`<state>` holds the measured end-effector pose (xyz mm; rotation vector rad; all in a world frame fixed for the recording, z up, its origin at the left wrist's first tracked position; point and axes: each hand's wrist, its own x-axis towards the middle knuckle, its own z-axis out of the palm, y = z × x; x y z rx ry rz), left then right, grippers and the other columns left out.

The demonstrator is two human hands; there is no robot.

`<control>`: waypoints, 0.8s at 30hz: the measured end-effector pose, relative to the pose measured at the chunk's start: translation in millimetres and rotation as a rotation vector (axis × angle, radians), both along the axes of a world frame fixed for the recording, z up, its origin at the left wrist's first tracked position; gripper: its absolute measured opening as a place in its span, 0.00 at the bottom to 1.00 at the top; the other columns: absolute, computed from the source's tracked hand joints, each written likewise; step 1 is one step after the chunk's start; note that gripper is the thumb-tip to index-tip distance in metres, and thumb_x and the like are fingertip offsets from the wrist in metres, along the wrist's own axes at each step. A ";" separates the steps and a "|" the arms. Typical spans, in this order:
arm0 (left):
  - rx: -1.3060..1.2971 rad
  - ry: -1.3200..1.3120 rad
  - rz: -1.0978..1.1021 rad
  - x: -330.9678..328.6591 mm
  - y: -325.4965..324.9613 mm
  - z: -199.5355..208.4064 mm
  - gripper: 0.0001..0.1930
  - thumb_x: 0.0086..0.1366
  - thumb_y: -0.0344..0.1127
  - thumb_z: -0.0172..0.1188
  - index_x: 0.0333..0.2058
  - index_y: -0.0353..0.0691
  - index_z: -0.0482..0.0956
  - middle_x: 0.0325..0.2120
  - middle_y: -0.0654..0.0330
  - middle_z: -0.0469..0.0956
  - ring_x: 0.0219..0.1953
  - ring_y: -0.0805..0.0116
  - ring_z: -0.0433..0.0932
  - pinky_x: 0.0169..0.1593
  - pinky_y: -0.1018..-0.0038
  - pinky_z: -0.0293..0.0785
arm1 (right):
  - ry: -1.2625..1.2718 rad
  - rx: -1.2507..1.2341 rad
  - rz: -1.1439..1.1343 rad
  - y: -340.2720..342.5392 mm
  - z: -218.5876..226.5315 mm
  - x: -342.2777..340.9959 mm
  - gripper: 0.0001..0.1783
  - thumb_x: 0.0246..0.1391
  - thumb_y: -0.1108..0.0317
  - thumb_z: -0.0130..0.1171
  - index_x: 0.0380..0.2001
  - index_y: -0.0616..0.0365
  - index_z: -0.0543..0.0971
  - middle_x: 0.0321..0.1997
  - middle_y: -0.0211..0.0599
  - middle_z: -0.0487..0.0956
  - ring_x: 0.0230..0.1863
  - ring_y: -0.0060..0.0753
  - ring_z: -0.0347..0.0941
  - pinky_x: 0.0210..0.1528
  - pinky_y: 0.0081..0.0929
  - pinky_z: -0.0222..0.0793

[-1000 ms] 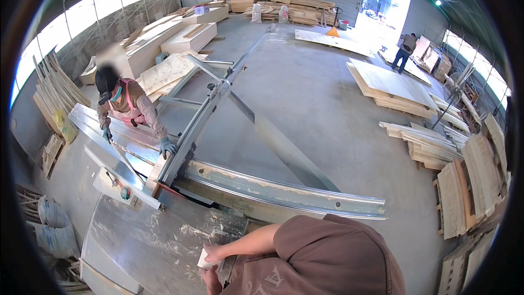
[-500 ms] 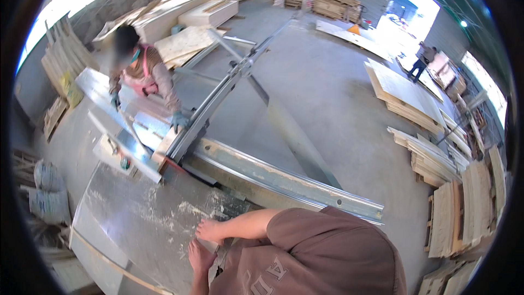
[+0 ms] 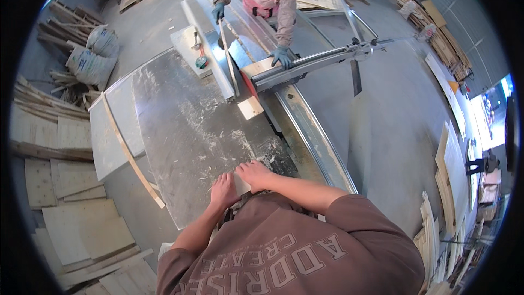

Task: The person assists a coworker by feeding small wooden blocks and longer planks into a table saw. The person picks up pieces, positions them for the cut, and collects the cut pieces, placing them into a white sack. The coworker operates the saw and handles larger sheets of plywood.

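Observation:
At the near edge of a dusty metal saw table [image 3: 180,125], my left hand [image 3: 222,190] and my right hand [image 3: 254,175] rest close together with fingers curled. A small pale piece of wood [image 3: 241,185] shows between them and both hands seem to grip it; their palms hide most of it. Farther up the table lies a short wood block [image 3: 250,107], apart from my hands. Across the saw, a co-worker's gloved hand [image 3: 281,57] presses on a board [image 3: 259,68] against the metal fence [image 3: 311,65]. The co-worker's other gloved hand [image 3: 218,12] holds a thin stick [image 3: 227,54].
A red-and-green hand tool [image 3: 201,58] lies on a pale panel left of the fence. A metal rail [image 3: 319,139] runs along the table's right side. Wood sheets [image 3: 87,229] and stuffed sacks [image 3: 93,57] stand at left; stacked boards [image 3: 456,158] line the right.
My view has swung round, so the saw and co-worker appear farther right. The short wood block now lies clear of the fence end on the table. My hands stay together at the edge.

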<state>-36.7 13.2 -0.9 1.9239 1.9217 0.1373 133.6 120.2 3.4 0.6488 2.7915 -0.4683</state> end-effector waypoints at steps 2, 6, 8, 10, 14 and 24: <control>-0.071 -0.008 0.017 -0.4 0.8 -4.1 0.48 0.43 0.43 0.78 0.62 0.35 0.65 0.56 0.47 0.73 0.62 0.47 0.72 0.64 0.55 0.72 | -0.010 -0.060 0.026 8.1 12.2 2.4 0.50 0.38 0.48 0.80 0.59 0.64 0.69 0.59 0.49 0.76 0.61 0.49 0.75 0.64 0.45 0.70; -0.039 0.003 0.056 7.2 -1.8 22.4 0.60 0.45 0.46 0.80 0.72 0.33 0.53 0.68 0.40 0.62 0.70 0.42 0.61 0.72 0.52 0.62 | 0.292 -0.268 -0.285 37.7 -14.1 3.7 0.40 0.57 0.47 0.66 0.58 0.69 0.67 0.62 0.57 0.74 0.63 0.60 0.71 0.68 0.48 0.66; -0.019 -0.161 0.167 4.7 -9.1 32.5 0.60 0.50 0.46 0.77 0.74 0.31 0.49 0.70 0.38 0.58 0.72 0.39 0.57 0.74 0.51 0.58 | 0.070 -0.126 -0.299 77.8 -0.6 -2.3 0.31 0.55 0.67 0.61 0.60 0.66 0.68 0.58 0.53 0.75 0.63 0.57 0.70 0.64 0.49 0.67; 0.019 -0.283 0.282 1.6 -14.5 32.1 0.58 0.53 0.45 0.75 0.74 0.29 0.48 0.71 0.37 0.56 0.73 0.38 0.55 0.75 0.51 0.56 | 0.131 0.217 -0.149 116.4 -19.5 -0.7 0.22 0.47 0.73 0.61 0.49 0.65 0.75 0.48 0.47 0.75 0.56 0.49 0.72 0.60 0.44 0.66; 0.069 -0.360 0.503 1.6 -34.4 34.3 0.55 0.54 0.42 0.74 0.73 0.26 0.49 0.69 0.36 0.58 0.71 0.37 0.56 0.74 0.51 0.55 | -0.029 0.670 0.034 185.3 -46.7 -26.4 0.35 0.54 0.63 0.64 0.63 0.70 0.71 0.64 0.54 0.74 0.70 0.50 0.65 0.76 0.46 0.52; 0.026 -0.366 0.784 11.9 -65.0 37.3 0.51 0.57 0.41 0.72 0.72 0.26 0.52 0.67 0.38 0.62 0.69 0.39 0.59 0.73 0.53 0.58 | -0.321 0.652 0.050 280.3 -130.1 -86.4 0.29 0.65 0.65 0.54 0.67 0.65 0.68 0.65 0.50 0.75 0.70 0.49 0.67 0.80 0.49 0.46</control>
